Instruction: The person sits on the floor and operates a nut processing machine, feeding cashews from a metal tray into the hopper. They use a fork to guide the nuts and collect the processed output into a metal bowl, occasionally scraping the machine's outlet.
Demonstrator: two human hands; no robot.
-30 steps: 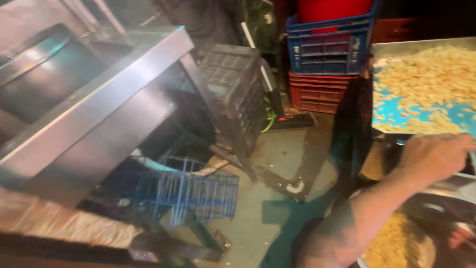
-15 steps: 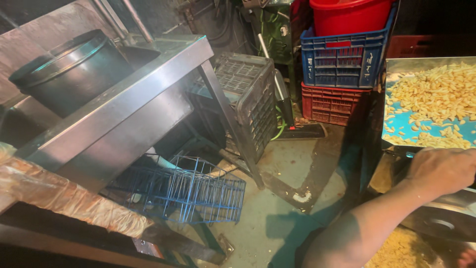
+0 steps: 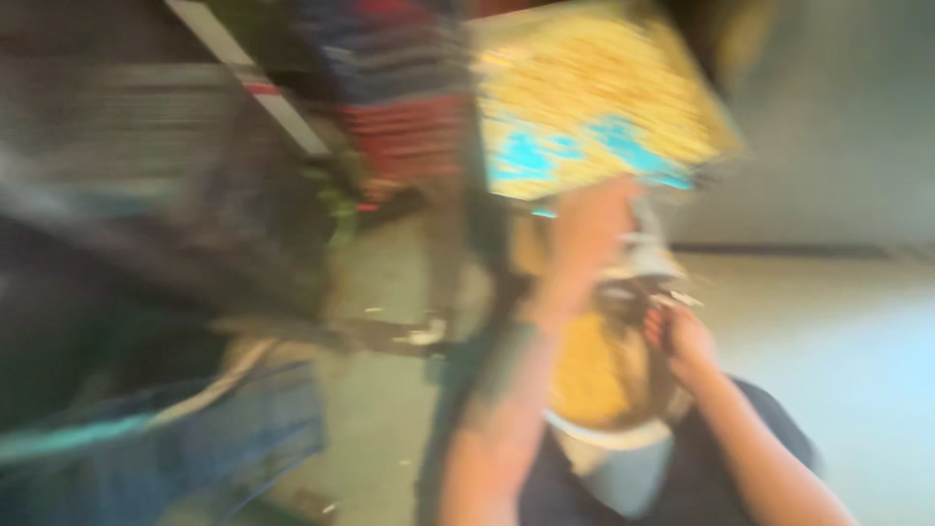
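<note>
The view is very blurred because the head camera is moving, so many details are not clear.

The left hand is reaching up from the forearm at 6 o'clock toward the lower edge of a flat tray at 12 o'clock. The tray is covered with pale yellow crumbly food over a blue lining, which is showing through in patches. The hand is lying just under this edge, close to some whitish object that I cannot identify. I cannot tell if the fingers are closed or spread, or if they are gripping anything.

The right hand is sitting lower, at about 4 o'clock from the left one, with its fingers curled at the far rim of a round bowl. It seems to be holding this rim, probably to keep the bowl steady, but the blur does not allow me to be sure. The bowl is lying in the person's lap, directly under the tray edge, and it is holding the same yellow food; this position is fitting for catching food that is coming down from the tray.

At 11 o'clock, red and blue crates are standing stacked beside the tray. At 8 o'clock a blue wire rack is lying on the grey floor.
</note>
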